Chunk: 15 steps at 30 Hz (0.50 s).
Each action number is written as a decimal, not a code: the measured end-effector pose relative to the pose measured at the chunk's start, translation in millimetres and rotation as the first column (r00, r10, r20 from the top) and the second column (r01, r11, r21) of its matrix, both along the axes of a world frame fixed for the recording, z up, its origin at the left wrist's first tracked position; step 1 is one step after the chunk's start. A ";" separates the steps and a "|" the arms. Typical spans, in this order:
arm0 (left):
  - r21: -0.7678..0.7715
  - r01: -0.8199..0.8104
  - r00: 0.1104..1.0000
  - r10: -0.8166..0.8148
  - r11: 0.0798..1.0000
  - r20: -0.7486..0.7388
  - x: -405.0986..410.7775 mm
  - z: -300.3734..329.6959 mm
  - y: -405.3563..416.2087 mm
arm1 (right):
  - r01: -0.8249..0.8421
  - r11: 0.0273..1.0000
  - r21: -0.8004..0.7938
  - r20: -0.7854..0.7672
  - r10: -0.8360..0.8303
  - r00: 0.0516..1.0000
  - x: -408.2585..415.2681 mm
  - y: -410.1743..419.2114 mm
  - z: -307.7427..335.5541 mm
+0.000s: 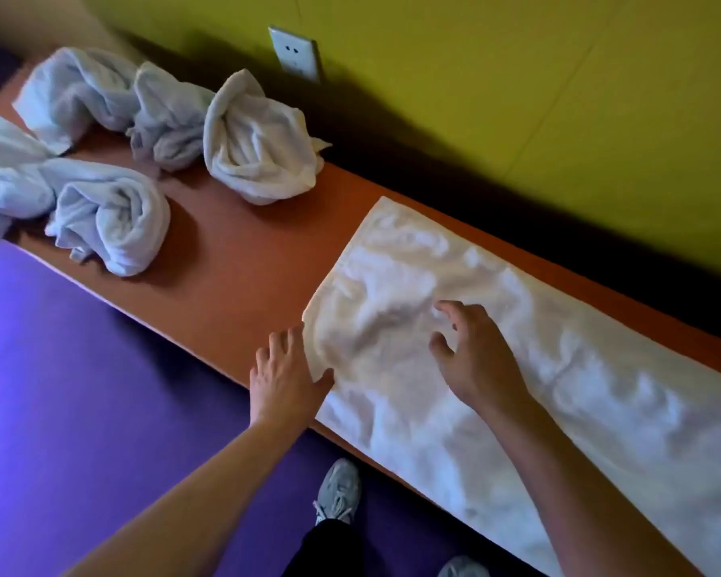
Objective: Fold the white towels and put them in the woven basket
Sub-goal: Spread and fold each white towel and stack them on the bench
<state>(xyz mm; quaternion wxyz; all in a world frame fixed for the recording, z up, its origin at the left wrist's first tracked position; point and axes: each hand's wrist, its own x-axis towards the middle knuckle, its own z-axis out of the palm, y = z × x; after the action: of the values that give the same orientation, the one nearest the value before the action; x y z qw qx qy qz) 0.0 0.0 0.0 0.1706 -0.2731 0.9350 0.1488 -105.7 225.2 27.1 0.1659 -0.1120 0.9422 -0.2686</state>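
A white towel (pixel 517 368) lies spread flat along the right half of an orange-brown table (pixel 242 264). My left hand (pixel 286 376) rests open at the towel's near-left corner, fingers on the table and thumb touching the cloth edge. My right hand (pixel 471 351) hovers over or lightly touches the towel's left part, fingers loosely spread and holding nothing. Several crumpled white towels sit at the table's left end: one (pixel 259 139) near the wall, one (pixel 113 218) near the front edge, others (pixel 101 93) behind. No woven basket is in view.
A yellow-green wall (pixel 517 97) with a white socket (pixel 294 54) runs along the table's far side. Purple floor (pixel 80 389) lies in front of the table. My grey shoes (pixel 338 489) stand close to the table's front edge.
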 end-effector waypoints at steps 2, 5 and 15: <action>0.042 -0.054 0.999 0.054 0.998 0.008 -5.4 -5.4 -8.2 | 0.000 1.000 0.006 0.025 0.000 1.000 -14.8 -19.9 -6.1; 0.135 -0.153 0.988 0.155 0.979 -0.003 -9.5 -17.8 -20.1 | -0.019 0.999 0.033 0.036 0.018 0.999 -32.3 -45.2 -11.6; 0.318 0.198 0.919 -0.062 0.927 -0.390 12.8 19.1 -20.4 | 0.260 0.965 0.029 0.077 -0.261 0.962 -69.3 -94.6 -12.3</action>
<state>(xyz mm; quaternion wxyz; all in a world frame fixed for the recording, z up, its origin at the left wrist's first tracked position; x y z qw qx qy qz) 12.8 -20.4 19.1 0.0454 -0.1411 0.9247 0.3506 -175.0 130.6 14.9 0.1678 0.0251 0.9438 -0.2836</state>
